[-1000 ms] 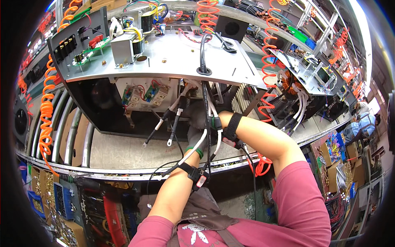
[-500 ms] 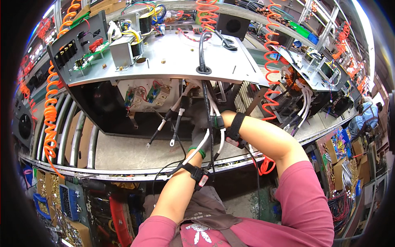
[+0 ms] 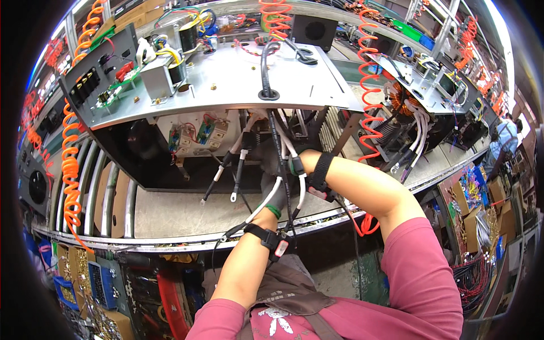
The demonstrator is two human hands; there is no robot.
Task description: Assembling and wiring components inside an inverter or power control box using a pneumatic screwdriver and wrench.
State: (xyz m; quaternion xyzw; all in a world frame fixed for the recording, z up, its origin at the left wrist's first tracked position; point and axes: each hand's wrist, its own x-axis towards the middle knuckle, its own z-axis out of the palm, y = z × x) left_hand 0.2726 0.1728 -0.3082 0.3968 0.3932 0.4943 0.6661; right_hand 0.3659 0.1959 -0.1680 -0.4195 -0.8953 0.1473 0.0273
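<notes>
Both my hands, in dark grey gloves with green cuffs, reach into the open front of a machine housing, under its silvery metal panel (image 3: 221,90). My left hand (image 3: 271,186) is below and my right hand (image 3: 276,156) comes in from the right, close to it. Their fingers are hidden among the cables, so I cannot tell what they grip. A white cable (image 3: 271,195) runs down across my left wrist. Left of my hands hang two black-and-white cables with ring lugs (image 3: 233,197). A black cable (image 3: 265,68) passes through a grommet in the panel.
A transformer (image 3: 161,76) and circuit board stand on the panel's left. Orange coiled hoses (image 3: 71,164) hang on both sides. A second open machine (image 3: 425,107) stands right. Rollers (image 3: 107,198) lie left, bins of small parts (image 3: 102,283) below. Another person (image 3: 504,141) is at far right.
The view has shifted slightly, moving the machine a little left in it. My hands stay inside the housing among the cables. The white cable at my left wrist hangs slightly differently.
</notes>
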